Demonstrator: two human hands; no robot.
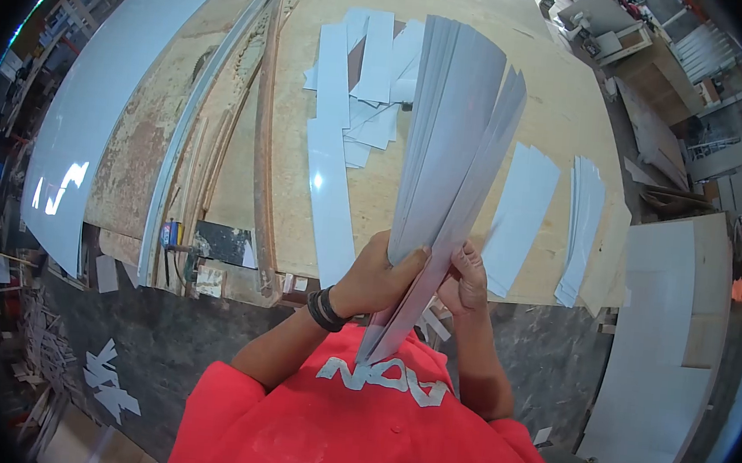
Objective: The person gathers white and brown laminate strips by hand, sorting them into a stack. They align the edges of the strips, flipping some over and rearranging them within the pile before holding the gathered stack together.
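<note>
A thick bundle of long, thin white strips stands upright in front of my chest, fanned apart toward the top and narrow at the bottom. My left hand, with black bands at the wrist, is wrapped around the bundle's lower left side, thumb across its front. On the lower right side, my right hand has its fingers curled at the edge of the strips. A gap splits the bundle into a larger left part and a smaller right part. The fingers behind the strips are hidden.
Loose white strips lie in a jumbled heap on the wooden table. Two neater stacks, a wide one and a narrow one, lie at right. A long metal rail runs along the left. White offcuts litter the floor.
</note>
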